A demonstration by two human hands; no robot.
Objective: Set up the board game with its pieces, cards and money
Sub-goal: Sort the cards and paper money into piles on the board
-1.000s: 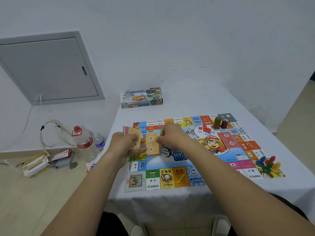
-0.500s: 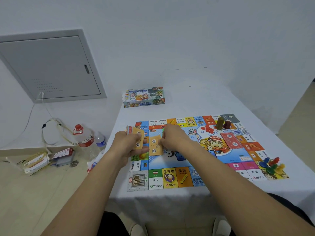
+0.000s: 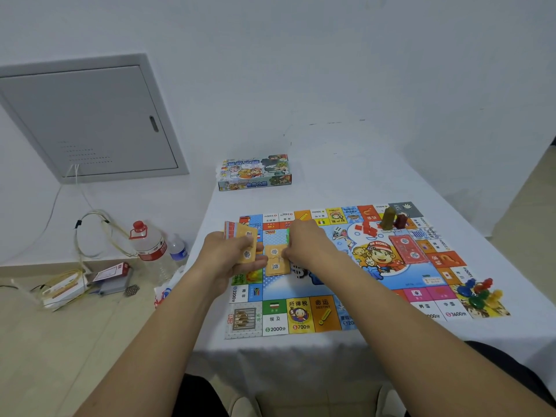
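The colourful game board [image 3: 301,317] lies flat on the white table. Over its left part, my left hand [image 3: 228,260] grips a fanned stack of orange and red cards [image 3: 245,245]. Right beside it, my right hand [image 3: 304,245] pinches the edge of a single orange card [image 3: 275,261] held just above the board. A red card deck [image 3: 407,249] lies on the board's centre-right. A gold tower and a dark red piece [image 3: 392,219] stand at the far corner. Coloured pawns [image 3: 478,291] cluster on the near right corner. A white die [image 3: 337,232] sits near the middle.
The game box [image 3: 255,173] rests at the table's far left. Water bottles [image 3: 150,248], cables and small boxes [image 3: 69,287] lie on the floor to the left. A grey wall panel [image 3: 90,121] is behind them.
Both hands stay over the board's left part with the cards; the single orange card remains between them. Only the camera has shifted slightly.
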